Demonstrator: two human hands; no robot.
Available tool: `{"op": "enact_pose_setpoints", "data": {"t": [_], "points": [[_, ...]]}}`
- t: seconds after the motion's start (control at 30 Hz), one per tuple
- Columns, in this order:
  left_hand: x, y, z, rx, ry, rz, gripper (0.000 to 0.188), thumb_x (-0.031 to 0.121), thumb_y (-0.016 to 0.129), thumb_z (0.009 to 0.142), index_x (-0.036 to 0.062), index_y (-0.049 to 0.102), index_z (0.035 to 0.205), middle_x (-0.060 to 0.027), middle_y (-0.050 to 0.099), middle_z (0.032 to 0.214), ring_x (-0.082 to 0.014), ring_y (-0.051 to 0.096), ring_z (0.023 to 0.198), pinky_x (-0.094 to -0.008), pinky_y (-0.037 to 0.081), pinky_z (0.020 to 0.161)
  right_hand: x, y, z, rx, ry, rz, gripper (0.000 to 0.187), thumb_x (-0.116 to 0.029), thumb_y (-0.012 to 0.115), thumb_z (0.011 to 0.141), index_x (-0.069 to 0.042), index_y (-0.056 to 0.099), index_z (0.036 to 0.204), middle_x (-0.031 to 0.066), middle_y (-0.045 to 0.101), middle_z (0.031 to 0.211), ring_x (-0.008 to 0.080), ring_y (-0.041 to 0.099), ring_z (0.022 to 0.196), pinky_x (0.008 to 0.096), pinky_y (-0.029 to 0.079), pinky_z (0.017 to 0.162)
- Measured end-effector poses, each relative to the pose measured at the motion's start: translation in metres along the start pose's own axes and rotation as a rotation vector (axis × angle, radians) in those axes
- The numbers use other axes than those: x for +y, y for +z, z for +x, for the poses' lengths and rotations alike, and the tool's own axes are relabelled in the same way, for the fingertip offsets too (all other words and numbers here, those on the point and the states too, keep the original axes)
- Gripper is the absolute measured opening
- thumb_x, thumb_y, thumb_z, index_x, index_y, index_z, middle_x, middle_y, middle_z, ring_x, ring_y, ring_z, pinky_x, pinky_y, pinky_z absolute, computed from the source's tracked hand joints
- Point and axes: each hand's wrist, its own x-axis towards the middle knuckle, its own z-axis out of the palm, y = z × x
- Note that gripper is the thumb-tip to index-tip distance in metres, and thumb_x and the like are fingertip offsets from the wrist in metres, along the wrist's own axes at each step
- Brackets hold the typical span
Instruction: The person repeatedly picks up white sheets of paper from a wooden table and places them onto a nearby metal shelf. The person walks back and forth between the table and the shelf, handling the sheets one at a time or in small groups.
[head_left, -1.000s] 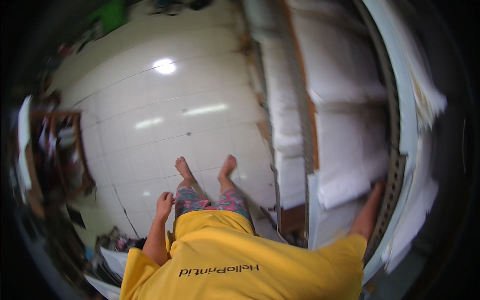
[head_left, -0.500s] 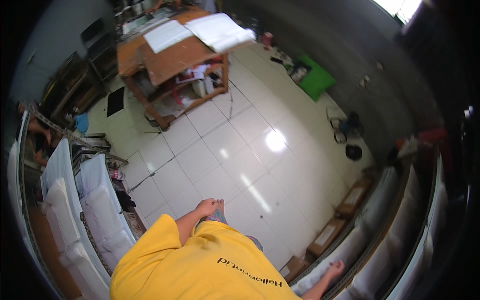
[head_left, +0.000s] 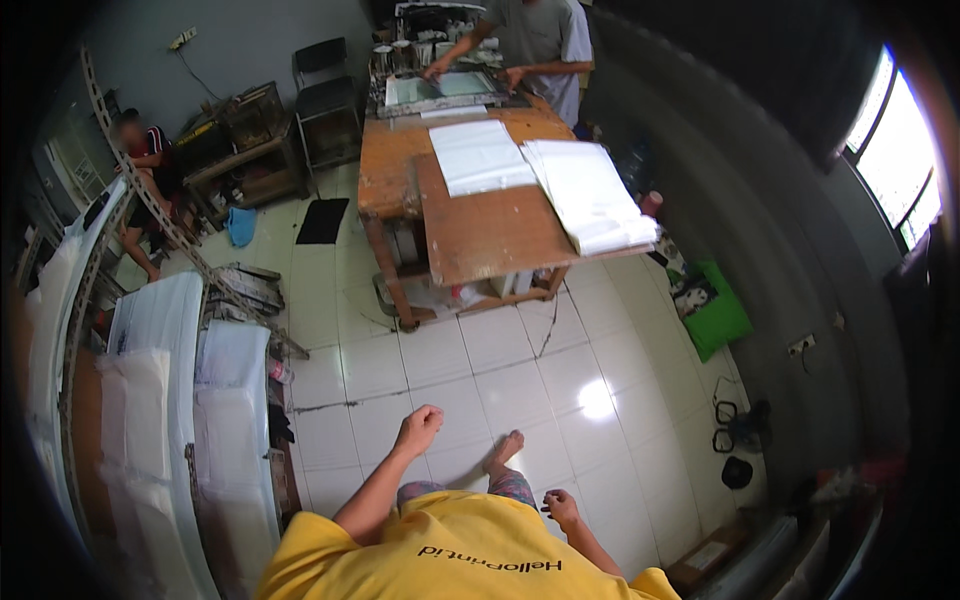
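Your left hand (head_left: pixel 418 428) is curled into a loose fist with the fingers (head_left: pixel 430 413) folded in and nothing in them; it hangs in the air above the white tile floor (head_left: pixel 470 370). Your right hand (head_left: pixel 562 508) is lower and closer to your yellow shirt (head_left: pixel 450 555), its fingers bent inward; it looks empty, though the grip is too small to read well. One bare foot (head_left: pixel 505 450) shows on the floor between the two hands. The wooden table (head_left: pixel 480 230) stands well apart from both hands, farther across the floor. On the table lie a flat white sheet (head_left: pixel 478 156) and, beside it toward the table's right edge, a stack of white sheets (head_left: pixel 592 197). At the table's far end another person (head_left: pixel 530 40) leans over a printing frame (head_left: pixel 445 92). Left of the table, racks (head_left: pixel 160 400) hold more white sheets, and a second person (head_left: pixel 150 170) sits beyond them.
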Motion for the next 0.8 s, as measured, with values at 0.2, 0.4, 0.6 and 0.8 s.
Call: {"op": "enact_pose_setpoints", "data": {"t": [0.2, 0.4, 0.6, 0.8], "points": [[0.112, -0.006, 0.088, 0.247, 0.295, 0.019, 0.019, 0.016, 0.056, 0.09, 0.0004, 0.061, 0.099, -0.01, 0.065, 0.084, -0.019, 0.062, 0.075, -0.0309, 0.05, 0.071, -0.056, -0.044, 0.082, -0.02, 0.043, -0.195, 0.025, -0.015, 0.058, 0.09, 0.0, 0.06, 0.111, 0.012, 0.067, 0.09, 0.0212, 0.067, 0.071, 0.0325, 0.052, 0.055], [0.197, -0.014, 0.217, 0.385, 0.53, 0.179, 0.021, 0.014, 0.059, 0.088, -0.0004, 0.06, 0.104, -0.0155, 0.061, 0.104, -0.0285, 0.06, 0.093, -0.0368, 0.049, 0.081, -0.15, -0.104, 0.175, 0.098, 0.084, -0.074, 0.021, -0.014, 0.057, 0.09, -0.002, 0.059, 0.108, 0.0123, 0.066, 0.084, 0.0216, 0.066, 0.067, 0.0311, 0.05, 0.051], [0.203, 0.0, 0.293, 0.519, 0.576, 0.508, 0.029, 0.016, 0.062, 0.084, 0.0004, 0.059, 0.108, -0.0164, 0.056, 0.118, -0.0343, 0.051, 0.112, -0.042, 0.041, 0.097, -0.291, -0.141, 0.246, 0.134, -0.075, -0.061, 0.019, -0.017, 0.053, 0.092, -0.006, 0.057, 0.108, 0.0083, 0.064, 0.086, 0.0181, 0.065, 0.068, 0.0299, 0.048, 0.054], [0.199, 0.01, 0.297, 0.529, 0.534, 0.594, 0.03, 0.02, 0.064, 0.082, 0.0041, 0.062, 0.108, -0.0134, 0.052, 0.124, -0.0319, 0.046, 0.118, -0.0434, 0.037, 0.1, -0.35, -0.126, 0.265, 0.123, -0.21, 0.061, 0.017, -0.019, 0.052, 0.095, -0.008, 0.057, 0.106, 0.0068, 0.064, 0.085, 0.0153, 0.063, 0.066, 0.0281, 0.045, 0.053]]}}
